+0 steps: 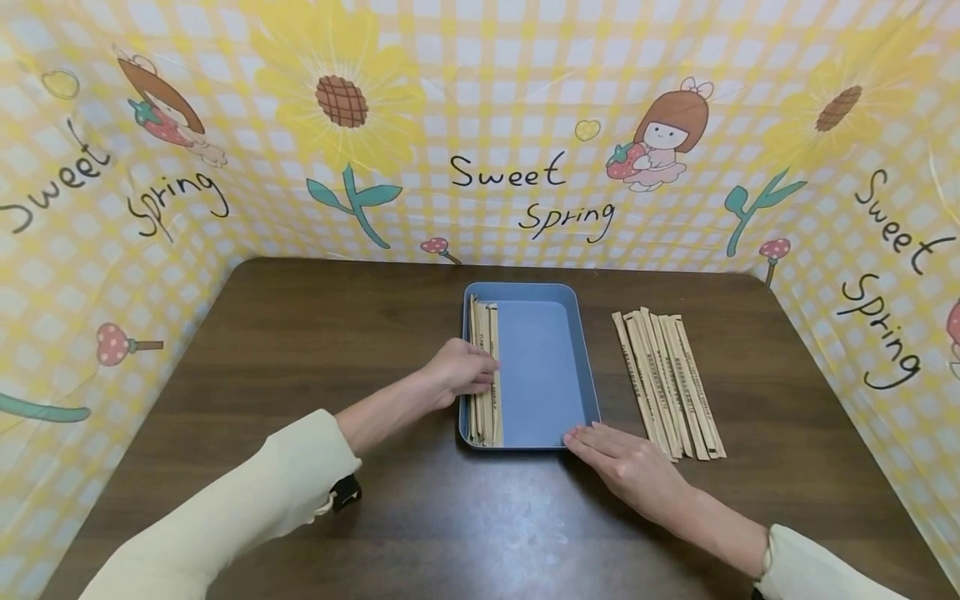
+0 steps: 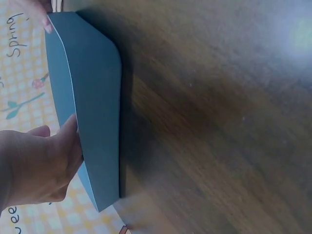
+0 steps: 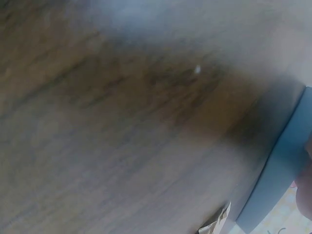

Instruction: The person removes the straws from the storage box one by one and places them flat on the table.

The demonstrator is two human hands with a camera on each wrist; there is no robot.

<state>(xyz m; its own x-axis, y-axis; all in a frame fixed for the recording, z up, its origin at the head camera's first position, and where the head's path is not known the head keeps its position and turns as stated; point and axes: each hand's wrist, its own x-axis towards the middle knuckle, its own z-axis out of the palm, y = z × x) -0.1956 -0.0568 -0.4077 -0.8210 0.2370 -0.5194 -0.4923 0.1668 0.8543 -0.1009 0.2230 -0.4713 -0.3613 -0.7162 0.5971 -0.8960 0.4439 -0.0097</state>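
A blue rectangular tray (image 1: 543,367) stands on the table. Along its left side lie several long, thin paper-wrapped sticks (image 1: 487,425) with printed lettering. My left hand (image 1: 459,371) reaches over the left wall, its curled fingers pinching the rightmost stick of that row. From the side, the left wrist view has this hand (image 2: 44,163) over the tray's rim (image 2: 97,97), its fingertips hidden inside. My right hand (image 1: 637,471) rests with straight fingers at the near right corner of the tray. Only a blurred edge of it shows in the right wrist view.
More paper-wrapped sticks (image 1: 671,383) lie side by side, slightly fanned, on the dark wooden table (image 1: 337,333) to the right of the tray. A patterned yellow checked cloth (image 1: 480,100) rises behind the table and at both sides.
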